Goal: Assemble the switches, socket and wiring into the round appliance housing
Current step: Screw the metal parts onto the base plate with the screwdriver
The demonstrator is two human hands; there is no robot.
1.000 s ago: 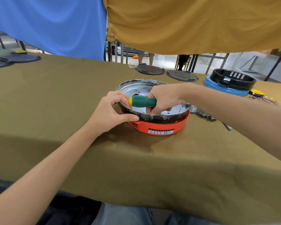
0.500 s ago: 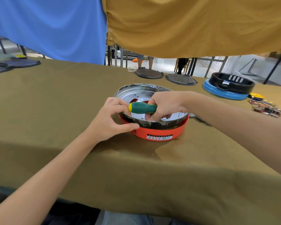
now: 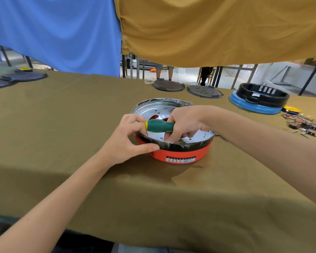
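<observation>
A round appliance housing (image 3: 179, 154) with an orange wall and a black upper band sits on the olive-covered bench (image 3: 62, 125), near its front edge and about mid-width. Inside it lies a shiny perforated metal pan (image 3: 153, 110), with orange showing through two larger cut-outs in its floor. The left hand (image 3: 128, 138) pinches the housing's near-left rim, thumb pressed along the outside of the black band and fingers curled over the top edge. The right hand (image 3: 185, 123) reaches down into the pan, closed around a screwdriver (image 3: 160, 126) whose green and yellow handle lies roughly level and points left toward the left hand; its tip is hidden under the fingers. Well to the right, a second black round housing (image 3: 263, 94) stands on a blue base (image 3: 254, 106); what it holds cannot be made out beyond some pale slots in its far wall. Near it, a loose wiring bundle with small switches (image 3: 303, 125) lies on the cloth. Two dark round plates (image 3: 186, 87) lie flat beyond the orange housing.
</observation>
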